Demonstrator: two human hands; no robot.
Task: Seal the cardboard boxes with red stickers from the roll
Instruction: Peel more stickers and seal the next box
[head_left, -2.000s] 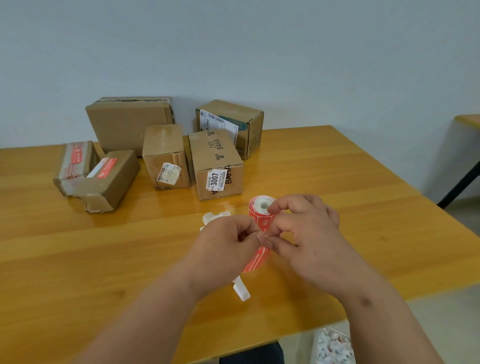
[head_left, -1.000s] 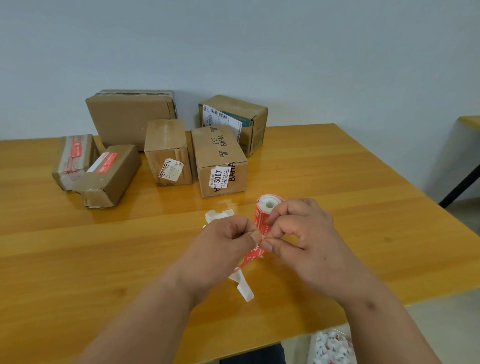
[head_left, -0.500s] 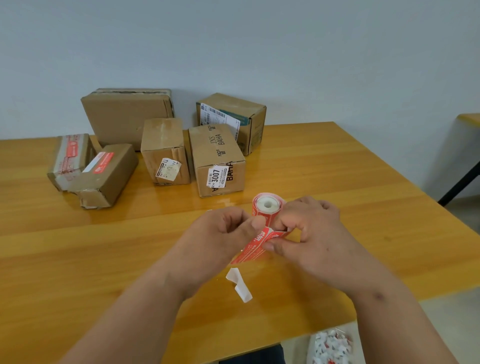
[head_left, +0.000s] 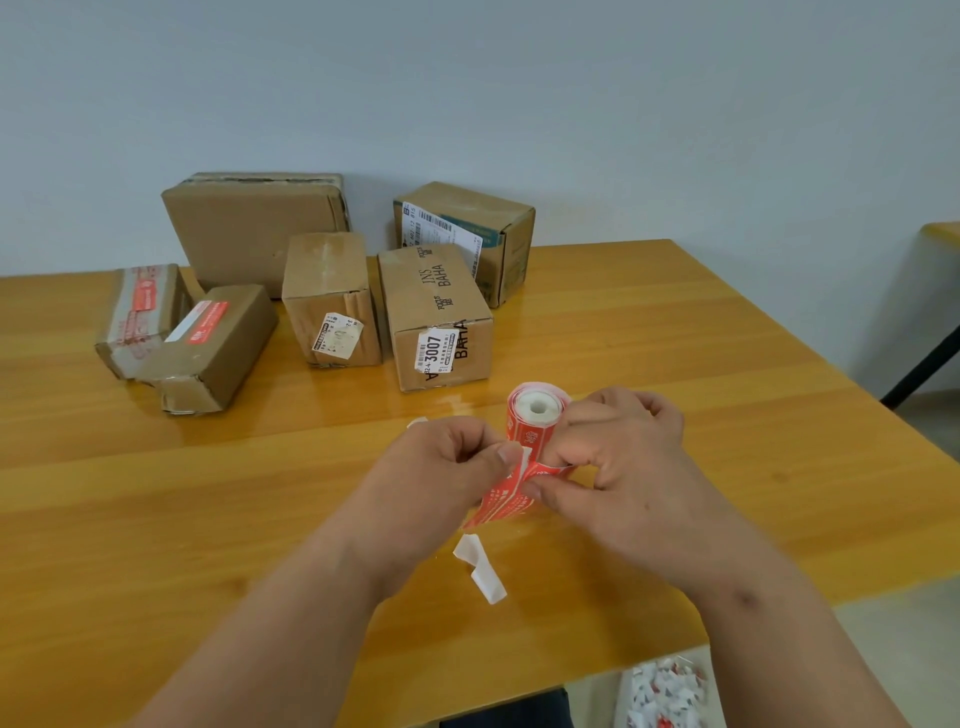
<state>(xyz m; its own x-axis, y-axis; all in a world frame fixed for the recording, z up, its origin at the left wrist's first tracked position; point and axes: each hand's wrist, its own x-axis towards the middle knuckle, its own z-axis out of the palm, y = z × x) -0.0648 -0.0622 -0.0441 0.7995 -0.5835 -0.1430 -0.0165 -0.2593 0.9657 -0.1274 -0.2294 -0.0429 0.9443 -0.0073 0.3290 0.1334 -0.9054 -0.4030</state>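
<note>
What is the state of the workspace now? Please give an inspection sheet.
Surface: wooden table, glossy.
Job's things: six boxes at the far side; two left ones carry red stickers. Roll stands near the hands.
Clutter: white backing strip on the table; scraps in a bag on the floor.
Hands: left hand pinches the backing, right hand pinches the red sticker.
Cables: nothing seen.
Surroundings: plain wall; second table at right.
</note>
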